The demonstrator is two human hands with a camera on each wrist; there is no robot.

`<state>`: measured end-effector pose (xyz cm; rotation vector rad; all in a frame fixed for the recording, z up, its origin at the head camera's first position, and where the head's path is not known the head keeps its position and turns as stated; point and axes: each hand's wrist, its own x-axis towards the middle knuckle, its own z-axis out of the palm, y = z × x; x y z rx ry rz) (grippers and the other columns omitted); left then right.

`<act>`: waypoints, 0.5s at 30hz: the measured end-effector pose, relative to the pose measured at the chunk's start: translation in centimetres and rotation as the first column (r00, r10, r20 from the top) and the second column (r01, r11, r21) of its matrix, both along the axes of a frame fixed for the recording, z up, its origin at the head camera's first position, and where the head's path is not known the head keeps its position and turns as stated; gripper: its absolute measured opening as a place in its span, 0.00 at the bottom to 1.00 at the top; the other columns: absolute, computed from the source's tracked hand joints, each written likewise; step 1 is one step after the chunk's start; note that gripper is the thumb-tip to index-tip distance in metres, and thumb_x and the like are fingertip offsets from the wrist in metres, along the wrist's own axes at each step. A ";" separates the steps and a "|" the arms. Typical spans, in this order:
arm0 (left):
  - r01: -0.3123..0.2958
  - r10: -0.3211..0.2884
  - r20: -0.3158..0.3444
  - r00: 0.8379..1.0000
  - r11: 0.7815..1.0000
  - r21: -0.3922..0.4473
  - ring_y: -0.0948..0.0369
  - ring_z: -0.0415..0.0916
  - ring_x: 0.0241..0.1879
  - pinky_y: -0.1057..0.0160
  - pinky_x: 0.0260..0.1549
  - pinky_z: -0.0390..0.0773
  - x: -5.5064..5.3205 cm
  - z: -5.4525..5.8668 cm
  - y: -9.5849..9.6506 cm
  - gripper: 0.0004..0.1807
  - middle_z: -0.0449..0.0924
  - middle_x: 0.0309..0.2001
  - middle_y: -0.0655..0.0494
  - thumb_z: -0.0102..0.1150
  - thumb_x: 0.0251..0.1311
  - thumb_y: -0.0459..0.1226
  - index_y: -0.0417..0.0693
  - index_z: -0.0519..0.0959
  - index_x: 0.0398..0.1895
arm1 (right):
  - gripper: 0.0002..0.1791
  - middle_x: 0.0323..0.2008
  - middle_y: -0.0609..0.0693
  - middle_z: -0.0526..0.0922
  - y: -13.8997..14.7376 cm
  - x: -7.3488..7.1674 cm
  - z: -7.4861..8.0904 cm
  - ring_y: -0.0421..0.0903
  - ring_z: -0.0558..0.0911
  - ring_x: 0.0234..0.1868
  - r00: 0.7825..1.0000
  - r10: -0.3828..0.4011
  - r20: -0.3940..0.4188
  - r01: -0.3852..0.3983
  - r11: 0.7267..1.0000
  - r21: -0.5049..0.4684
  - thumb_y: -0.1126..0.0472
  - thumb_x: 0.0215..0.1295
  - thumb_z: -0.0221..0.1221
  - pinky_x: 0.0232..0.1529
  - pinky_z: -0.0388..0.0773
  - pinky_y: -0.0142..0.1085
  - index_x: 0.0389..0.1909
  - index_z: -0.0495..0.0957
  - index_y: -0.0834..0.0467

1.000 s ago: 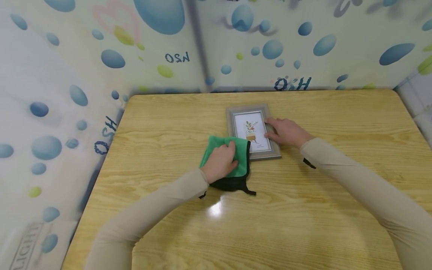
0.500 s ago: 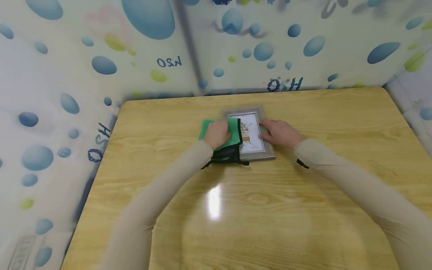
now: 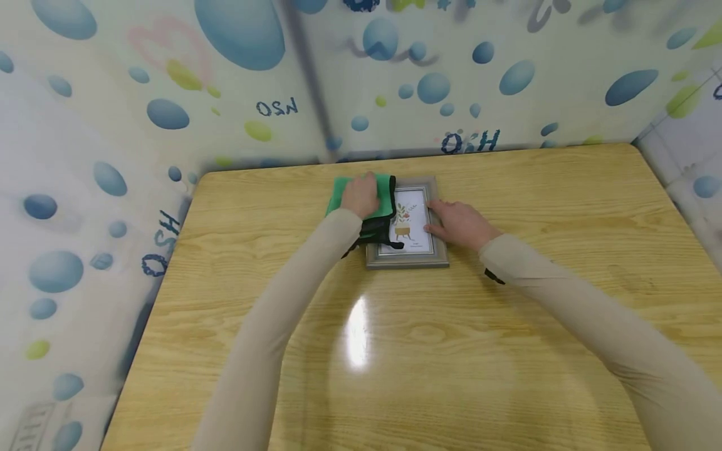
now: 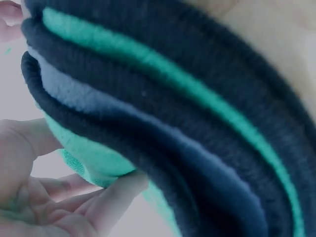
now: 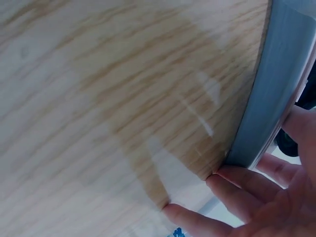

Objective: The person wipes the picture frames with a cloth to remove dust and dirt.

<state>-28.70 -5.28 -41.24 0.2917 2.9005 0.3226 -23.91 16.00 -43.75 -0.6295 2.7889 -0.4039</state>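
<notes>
In the head view, a grey picture frame (image 3: 408, 261) with a potted-plant picture lies flat on the wooden table. My left hand (image 3: 361, 195) holds a green cloth with black edging (image 3: 384, 188) over the frame's left side. Close up in the left wrist view, the left hand (image 4: 74, 197) has fingers and thumb against the bunched cloth (image 4: 98, 163). My right hand (image 3: 461, 224) rests on the frame's right border. From the right wrist view, two fingertips of the right hand (image 5: 266, 197) touch the tabletop beside the frame (image 5: 266, 89), while the thumb reaches over its border.
The wooden table (image 3: 507, 351) extends around the frame, with glare in front of it. A wall covering with blue bubble prints (image 3: 434, 88) stands along the back edge, and a similar one (image 3: 56, 271) borders the left side.
My left hand has slid the cloth away from me and slightly left, up along the frame, uncovering its lower left corner. The right hand stays on the frame's right side.
</notes>
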 end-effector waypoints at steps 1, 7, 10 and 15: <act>0.007 -0.007 -0.009 1.000 1.000 -0.006 0.46 0.78 0.40 0.53 0.35 0.79 0.3 -0.1 -0.1 0.20 0.79 0.44 0.39 0.50 0.67 0.32 0.33 0.69 0.60 | 0.31 0.56 0.71 0.74 -0.1 0.0 0.0 0.65 0.77 0.51 1.000 -0.003 0.004 0.003 1.000 0.001 0.53 0.70 0.56 0.54 0.73 0.53 0.64 0.63 0.70; 0.097 -0.098 -0.039 0.994 0.995 -0.031 0.48 0.79 0.29 0.54 0.27 0.79 3.5 -0.1 -0.8 0.16 0.79 0.32 0.41 0.47 0.69 0.32 0.30 0.70 0.55 | 0.31 0.56 0.70 0.74 -0.4 0.1 0.2 0.64 0.78 0.51 0.999 -0.025 0.022 0.025 1.000 0.010 0.53 0.70 0.57 0.53 0.74 0.52 0.65 0.62 0.69; 0.143 -0.144 -0.046 0.989 0.990 -0.020 0.51 0.78 0.25 0.55 0.24 0.79 5.2 0.0 -1.1 0.13 0.78 0.28 0.42 0.49 0.68 0.32 0.30 0.71 0.51 | 0.31 0.55 0.71 0.74 -0.4 0.2 0.3 0.64 0.78 0.50 1.000 -0.027 0.016 0.027 1.000 0.010 0.53 0.70 0.57 0.52 0.74 0.53 0.64 0.62 0.69; 0.192 -0.192 -0.066 0.979 0.981 0.005 0.52 0.78 0.23 0.55 0.22 0.79 7.5 0.1 -1.6 0.10 0.78 0.26 0.43 0.53 0.66 0.32 0.31 0.72 0.44 | 0.31 0.56 0.71 0.73 -0.5 0.3 0.4 0.65 0.77 0.52 1.000 -0.023 0.013 0.022 1.000 0.005 0.54 0.70 0.57 0.53 0.73 0.53 0.64 0.62 0.70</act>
